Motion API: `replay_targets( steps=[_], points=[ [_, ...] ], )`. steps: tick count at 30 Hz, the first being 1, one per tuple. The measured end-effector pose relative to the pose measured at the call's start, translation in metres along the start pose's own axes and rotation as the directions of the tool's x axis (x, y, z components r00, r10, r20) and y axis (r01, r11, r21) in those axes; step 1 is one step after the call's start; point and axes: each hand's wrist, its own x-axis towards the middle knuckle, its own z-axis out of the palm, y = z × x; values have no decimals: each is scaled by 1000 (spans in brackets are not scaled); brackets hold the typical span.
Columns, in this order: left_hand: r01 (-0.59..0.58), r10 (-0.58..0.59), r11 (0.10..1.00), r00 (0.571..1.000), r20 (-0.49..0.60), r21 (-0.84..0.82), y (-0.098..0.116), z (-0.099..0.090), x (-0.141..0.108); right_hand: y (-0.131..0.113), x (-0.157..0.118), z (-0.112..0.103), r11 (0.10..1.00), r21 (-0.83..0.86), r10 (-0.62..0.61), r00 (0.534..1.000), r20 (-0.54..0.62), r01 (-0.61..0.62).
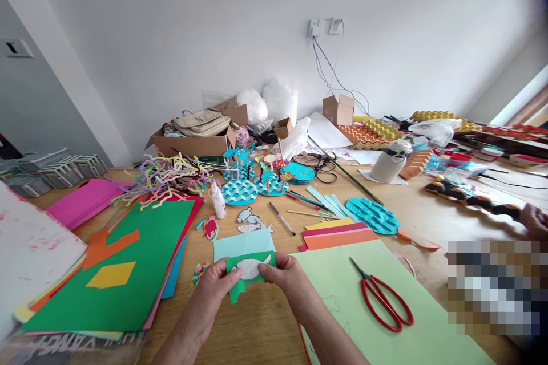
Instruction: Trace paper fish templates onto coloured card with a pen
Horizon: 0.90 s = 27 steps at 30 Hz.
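Pinching green paper (pixel 237 292) and a white paper fish (pixel 250 270) between left hand (pixel 215 284) and right hand (pixel 290 275)
Holding both over the worktop (pixel 257 331), just in front of a light blue sheet (pixel 242 244), left of red-handled scissors (pixel 366 278) on pale green paper (pixel 329 265)

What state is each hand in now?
Left hand: closed, holding the green paper and white cutout.
Right hand: closed, holding their other end.
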Motion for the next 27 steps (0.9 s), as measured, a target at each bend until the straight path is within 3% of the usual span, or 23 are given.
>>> replay_targets(
  steps=[7, 12, 13, 18, 27],
  points=[
    [-32, 36, 997, 998, 49, -74, -17, -3, 11, 12, 6, -2, 998, 45, -53, 998, -30, 54],
    [5, -45, 957, 990, -133, -289, -32, -13, 19, 14, 10, -3, 998, 38, -47, 998, -37, 49],
    [4, -45, 954, 991, -129, -300, -32, -14, 19, 15, 11, -3, 999, 30, -44, 998, -38, 45],
    [-47, 61, 979, 996, 64, -196, -26, -14, 17, 17, 15, -4, 999, 38, -29, 999, -28, 30],
    [-92, 96, 993, 994, 49, -77, -37, -11, 12, 14, 12, -3, 995, 21, -95, 995, -1, 95]
  ],
)
